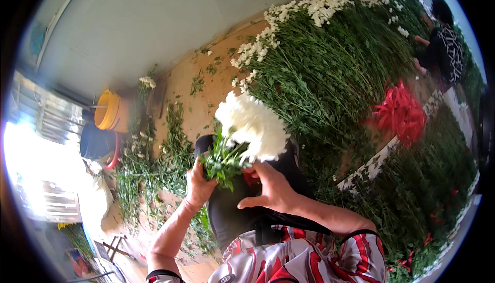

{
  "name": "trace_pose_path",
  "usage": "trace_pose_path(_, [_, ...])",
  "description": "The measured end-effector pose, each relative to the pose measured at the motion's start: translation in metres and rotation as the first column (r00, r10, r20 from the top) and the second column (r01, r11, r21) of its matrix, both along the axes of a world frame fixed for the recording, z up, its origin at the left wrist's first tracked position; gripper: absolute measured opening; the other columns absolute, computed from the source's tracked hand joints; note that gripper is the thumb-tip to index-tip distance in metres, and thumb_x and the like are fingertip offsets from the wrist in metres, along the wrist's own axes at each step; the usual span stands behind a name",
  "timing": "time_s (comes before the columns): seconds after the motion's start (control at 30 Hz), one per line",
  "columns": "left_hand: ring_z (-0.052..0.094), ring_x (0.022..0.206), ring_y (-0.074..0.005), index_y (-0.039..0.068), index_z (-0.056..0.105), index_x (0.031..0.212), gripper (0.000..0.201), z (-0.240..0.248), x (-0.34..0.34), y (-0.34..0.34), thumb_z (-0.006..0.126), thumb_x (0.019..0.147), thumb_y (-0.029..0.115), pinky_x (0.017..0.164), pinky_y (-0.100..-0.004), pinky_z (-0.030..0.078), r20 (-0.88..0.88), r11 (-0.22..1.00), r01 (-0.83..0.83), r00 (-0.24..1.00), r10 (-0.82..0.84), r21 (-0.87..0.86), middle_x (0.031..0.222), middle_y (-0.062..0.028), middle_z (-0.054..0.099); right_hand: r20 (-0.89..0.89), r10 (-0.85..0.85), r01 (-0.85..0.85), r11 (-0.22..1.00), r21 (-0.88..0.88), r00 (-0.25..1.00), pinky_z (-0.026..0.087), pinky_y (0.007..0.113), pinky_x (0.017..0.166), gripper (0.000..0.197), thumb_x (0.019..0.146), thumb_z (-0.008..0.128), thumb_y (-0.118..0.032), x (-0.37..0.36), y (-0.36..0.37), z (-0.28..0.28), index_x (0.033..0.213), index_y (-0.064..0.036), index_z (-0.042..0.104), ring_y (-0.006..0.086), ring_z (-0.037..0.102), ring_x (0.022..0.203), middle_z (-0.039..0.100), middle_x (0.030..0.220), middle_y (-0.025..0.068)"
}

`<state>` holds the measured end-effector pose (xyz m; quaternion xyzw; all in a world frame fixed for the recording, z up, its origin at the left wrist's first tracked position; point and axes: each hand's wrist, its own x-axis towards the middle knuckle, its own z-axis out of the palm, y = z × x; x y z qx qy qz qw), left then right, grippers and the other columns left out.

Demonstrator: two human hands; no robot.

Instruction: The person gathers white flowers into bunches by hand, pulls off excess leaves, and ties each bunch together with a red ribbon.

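A bunch of white chrysanthemums [252, 125] with green leaves is in front of me, its blooms tilted up and to the right. My left hand [198, 184] is closed around its leafy stems [221, 162]. Below the blooms, my right hand [276, 187] has its fingers curled against the bunch, the thumb stuck out to the left. A red strip [251, 178], which looks like ribbon, shows at those fingers. Flowers and leaves partly hide the fingertips. My dark-clad knees lie under the bunch.
Long-stemmed white chrysanthemums [330, 61] lie heaped at the right, with red ribbons [399, 112] on them. A person [446, 45] sits at the far right. A yellow bucket [105, 110] and a blue bucket [95, 141] stand left. Cut greenery [172, 159] litters the floor.
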<state>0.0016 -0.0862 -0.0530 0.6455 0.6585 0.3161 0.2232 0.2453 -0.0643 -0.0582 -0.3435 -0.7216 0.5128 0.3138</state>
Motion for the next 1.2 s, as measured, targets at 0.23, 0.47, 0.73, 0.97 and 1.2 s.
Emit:
trace_pose_path(0.23, [0.068, 0.078, -0.0243, 0.006, 0.060, 0.115, 0.046, -0.023, -0.043, -0.050, 0.079, 0.074, 0.013, 0.071, -0.0345, 0.053, -0.122, 0.985, 0.164, 0.978, -0.170, -0.058, 0.091, -0.0087, 0.070, -0.662, 0.200, -0.460, 0.853, -0.245, 0.722, 0.045, 0.039, 0.103, 0.064, 0.083, 0.078, -0.030, -0.085, -0.005, -0.041, 0.134, -0.0040, 0.048, 0.0276, 0.053, 0.124, 0.054, 0.133, 0.0124])
trace_pose_path(0.47, [0.065, 0.077, -0.0195, 0.006, 0.065, 0.109, 0.032, -0.005, -0.066, -0.042, 0.076, 0.080, 0.015, 0.065, -0.0324, 0.050, 0.023, 0.944, 0.210, 0.977, -0.211, -0.256, 0.093, -0.0070, 0.069, -0.314, 0.278, -0.025, 0.783, 0.621, 0.908, 0.047, 0.041, 0.098, 0.050, 0.085, 0.076, -0.032, -0.080, -0.007, -0.059, 0.124, -0.0053, 0.059, 0.0292, 0.058, 0.118, 0.061, 0.127, 0.0113])
trace_pose_path(0.73, [0.059, 0.062, -0.0075, 0.005, 0.071, 0.100, 0.021, -0.009, -0.081, -0.035, 0.075, 0.087, 0.021, 0.046, -0.0249, 0.043, 0.249, 0.799, -0.309, 0.839, 0.485, -0.516, 0.087, -0.0011, 0.068, 0.244, 0.032, -0.084, 0.975, 0.207, 0.969, 0.055, 0.033, 0.083, 0.035, 0.085, 0.075, -0.026, -0.004, 0.150, 0.022, 0.110, -0.0032, 0.067, 0.0250, 0.071, 0.096, 0.072, 0.102, 0.0144])
trace_pose_path(0.97, [0.052, 0.054, -0.0059, 0.007, 0.071, 0.096, 0.026, 0.000, -0.099, -0.046, 0.078, 0.085, 0.030, 0.043, -0.0228, 0.040, 0.323, 0.714, -0.423, 0.681, 0.657, -0.558, 0.074, 0.0018, 0.063, 0.571, 0.273, -0.303, 0.952, -0.046, 0.774, 0.052, 0.043, 0.071, 0.033, 0.083, 0.069, -0.036, -0.069, 0.192, -0.167, 0.092, -0.0042, 0.070, 0.0312, 0.068, 0.077, 0.071, 0.084, 0.0179])
trace_pose_path(1.2, [0.053, 0.054, -0.0047, 0.006, 0.070, 0.098, 0.024, 0.004, -0.113, -0.039, 0.080, 0.083, 0.022, 0.043, -0.0217, 0.042, 0.357, 0.645, -0.400, 0.589, 0.725, -0.651, 0.074, 0.0043, 0.062, 0.442, 0.132, 0.140, 0.836, -0.531, 0.887, 0.054, 0.043, 0.086, 0.048, 0.083, 0.073, -0.042, -0.172, 0.020, -0.381, 0.110, -0.0029, 0.064, 0.0337, 0.066, 0.100, 0.068, 0.104, 0.0167])
